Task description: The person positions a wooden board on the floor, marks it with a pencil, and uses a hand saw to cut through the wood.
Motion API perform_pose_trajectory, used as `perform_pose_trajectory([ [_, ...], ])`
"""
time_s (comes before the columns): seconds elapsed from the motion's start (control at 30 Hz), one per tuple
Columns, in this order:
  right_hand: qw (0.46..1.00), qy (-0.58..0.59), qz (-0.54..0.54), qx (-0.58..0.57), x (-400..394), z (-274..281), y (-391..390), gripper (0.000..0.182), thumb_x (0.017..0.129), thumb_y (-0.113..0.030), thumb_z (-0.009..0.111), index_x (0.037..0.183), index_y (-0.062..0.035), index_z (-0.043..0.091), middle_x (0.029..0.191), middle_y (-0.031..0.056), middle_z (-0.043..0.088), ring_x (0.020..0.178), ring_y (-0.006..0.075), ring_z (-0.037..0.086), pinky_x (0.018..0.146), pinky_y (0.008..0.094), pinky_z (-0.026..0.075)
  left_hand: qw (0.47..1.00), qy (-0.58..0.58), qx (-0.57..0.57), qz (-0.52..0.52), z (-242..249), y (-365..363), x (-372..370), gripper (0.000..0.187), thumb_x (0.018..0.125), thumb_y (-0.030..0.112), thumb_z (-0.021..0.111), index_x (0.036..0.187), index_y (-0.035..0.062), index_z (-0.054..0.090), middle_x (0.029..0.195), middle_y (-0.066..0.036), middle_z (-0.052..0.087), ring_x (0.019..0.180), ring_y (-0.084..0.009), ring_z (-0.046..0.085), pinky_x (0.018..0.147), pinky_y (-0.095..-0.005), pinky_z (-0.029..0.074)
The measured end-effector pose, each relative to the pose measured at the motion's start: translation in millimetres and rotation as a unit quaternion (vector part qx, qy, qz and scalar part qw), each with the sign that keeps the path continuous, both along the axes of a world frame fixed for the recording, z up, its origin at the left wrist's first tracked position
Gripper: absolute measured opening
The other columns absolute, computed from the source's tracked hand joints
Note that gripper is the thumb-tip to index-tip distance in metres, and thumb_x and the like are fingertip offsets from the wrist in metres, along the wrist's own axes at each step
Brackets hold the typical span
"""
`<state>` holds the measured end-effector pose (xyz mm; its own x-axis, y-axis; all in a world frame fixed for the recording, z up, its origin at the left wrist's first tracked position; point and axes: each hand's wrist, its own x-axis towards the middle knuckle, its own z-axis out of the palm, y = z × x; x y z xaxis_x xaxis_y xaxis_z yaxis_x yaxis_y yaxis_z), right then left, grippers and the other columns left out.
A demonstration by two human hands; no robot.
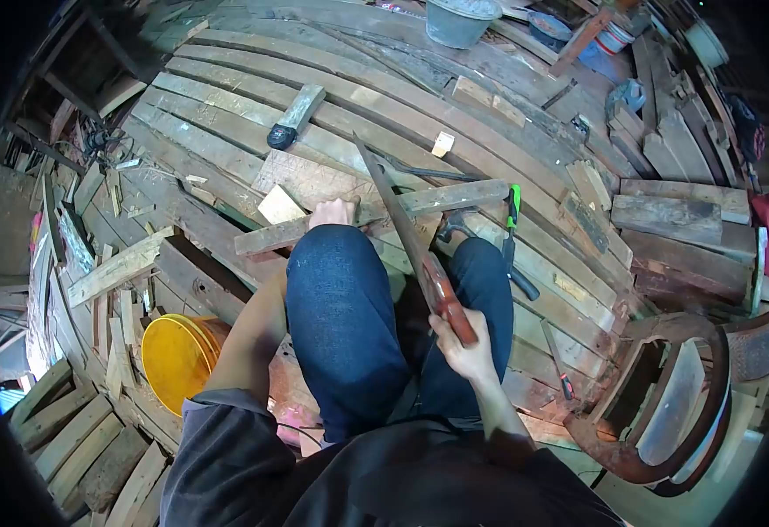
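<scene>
My right hand (465, 345) is wrapped round the reddish-brown wooden handle of a hand saw (402, 218). The blade points away from me and crosses over a narrow wooden strip (455, 196), which lies sideways in front of my knees. Just beyond my left knee, my left hand (334, 213) is closed on the strip, its fingers partly hidden. A pale wood block (280, 205) lies beside that hand, on a flat board (305, 176). The head of a hammer (455, 225) shows by my right knee, near a green-and-black handled tool (513, 209).
A wooden piece with a black-wrapped end (297, 116) lies on the slatted floor (367, 97). A yellow bucket (176, 362) stands at left, a grey bucket (460, 22) at the back. Stacked timber (683, 233) and a curved wooden chair frame (665, 404) are on the right.
</scene>
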<state>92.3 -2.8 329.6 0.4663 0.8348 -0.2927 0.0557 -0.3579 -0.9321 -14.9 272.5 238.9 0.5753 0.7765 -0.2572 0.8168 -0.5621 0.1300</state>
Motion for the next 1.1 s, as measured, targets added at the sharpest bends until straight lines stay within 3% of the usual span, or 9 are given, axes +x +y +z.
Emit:
perform_pose_trajectory([
  [0.23, 0.997, 0.065, -0.015, -0.032, -1.5, 27.2, -24.2, 0.025, 0.091, -0.008, 0.068, 0.072, -0.0021, 0.054, 0.057, 0.0028, 0.047, 0.053, 0.0099, 0.045, 0.051, 0.0307, 0.036, 0.999, 0.012, 0.014, -0.035, -12.9, 0.8, -4.5, 0.039, 0.077, 0.040, 0.077, 0.099, 0.0077, 0.073, 0.096, -0.013, 0.070, 0.092, -0.0289, 0.070, 0.082, -0.0390, 0.056],
  [0.4, 1.000, 0.012, -0.015, -0.006, -0.6, -24.3, 19.4, 0.025, 0.092, -0.010, 0.068, 0.073, -0.0016, 0.054, 0.056, 0.0032, 0.047, 0.052, 0.0099, 0.045, 0.051, 0.0316, 0.037, 1.000, 0.009, 0.014, -0.021, -27.6, 2.9, -3.9, 0.038, 0.076, 0.040, 0.077, 0.095, 0.0076, 0.072, 0.093, -0.013, 0.069, 0.092, -0.0288, 0.069, 0.081, -0.0400, 0.055],
  [0.47, 0.998, -0.059, 0.026, 0.022, -4.9, 1.0, 6.1, 0.024, 0.092, -0.010, 0.067, 0.073, -0.0015, 0.054, 0.056, 0.0026, 0.047, 0.052, 0.0096, 0.045, 0.051, 0.0317, 0.037, 1.000, -0.003, 0.012, -0.009, -35.7, 2.5, -5.8, 0.037, 0.074, 0.040, 0.078, 0.090, 0.0079, 0.069, 0.089, -0.013, 0.066, 0.089, -0.0287, 0.067, 0.079, -0.0410, 0.053],
  [0.6, 1.000, 0.021, 0.006, -0.016, -11.6, 35.1, -35.2, 0.023, 0.091, -0.007, 0.067, 0.073, -0.0013, 0.054, 0.055, 0.0059, 0.046, 0.050, 0.0110, 0.045, 0.050, 0.0323, 0.036, 0.986, -0.039, 0.141, -0.074, -66.2, 7.5, -13.7, 0.065, 0.074, 0.053, 0.079, 0.121, 0.0110, 0.062, 0.080, -0.013, 0.072, 0.077, -0.0297, 0.073, 0.068, -0.0401, 0.058],
  [0.7, 0.995, -0.082, 0.050, 0.034, -4.6, 13.5, -9.0, 0.024, 0.091, -0.009, 0.067, 0.073, -0.0005, 0.054, 0.055, 0.0069, 0.046, 0.049, 0.0116, 0.044, 0.049, 0.0327, 0.035, 0.990, -0.055, 0.119, -0.054, -68.6, -3.5, -15.9, 0.036, 0.073, 0.039, 0.077, 0.087, 0.0086, 0.062, 0.083, -0.011, 0.059, 0.080, -0.0282, 0.062, 0.072, -0.0413, 0.049],
  [0.73, 0.998, -0.044, 0.030, 0.040, -3.1, -4.6, 6.1, 0.026, 0.092, -0.011, 0.067, 0.073, 0.0001, 0.053, 0.055, 0.0068, 0.046, 0.048, 0.0124, 0.042, 0.049, 0.0334, 0.034, 0.999, 0.004, -0.001, -0.042, -28.5, -0.5, -8.9, 0.041, 0.077, 0.038, 0.075, 0.100, 0.0055, 0.066, 0.090, -0.013, 0.068, 0.085, -0.0299, 0.069, 0.076, -0.0425, 0.054],
  [0.87, 0.998, -0.056, 0.031, 0.030, -1.1, -10.1, 21.8, 0.027, 0.091, -0.012, 0.069, 0.073, 0.0003, 0.052, 0.055, 0.0068, 0.045, 0.049, 0.0140, 0.042, 0.050, 0.0333, 0.034, 0.995, -0.034, 0.052, -0.071, -31.1, -3.5, -12.4, 0.052, 0.079, 0.034, 0.074, 0.121, 0.0066, 0.061, 0.094, -0.015, 0.071, 0.088, -0.0304, 0.071, 0.078, -0.0425, 0.056],
  [1.0, 0.998, -0.040, 0.050, 0.003, -0.3, 30.0, -38.9, 0.022, 0.090, -0.006, 0.067, 0.073, -0.0005, 0.054, 0.056, 0.0059, 0.048, 0.049, 0.0129, 0.045, 0.050, 0.0313, 0.035, 0.986, -0.101, 0.096, -0.090, -66.8, -3.5, -22.5, 0.060, 0.079, 0.031, 0.073, 0.130, 0.0060, 0.055, 0.094, -0.019, 0.070, 0.088, -0.0330, 0.071, 0.076, -0.0448, 0.056],
  [1.1, 1.000, -0.002, 0.016, -0.004, 0.4, 20.1, -53.2, 0.020, 0.090, -0.005, 0.067, 0.073, -0.0009, 0.056, 0.056, 0.0037, 0.049, 0.050, 0.0106, 0.046, 0.049, 0.0300, 0.035, 0.993, -0.078, 0.055, -0.064, -48.4, -6.9, -15.3, 0.063, 0.078, 0.032, 0.073, 0.132, 0.0054, 0.054, 0.095, -0.020, 0.070, 0.087, -0.0332, 0.071, 0.075, -0.0452, 0.057],
])
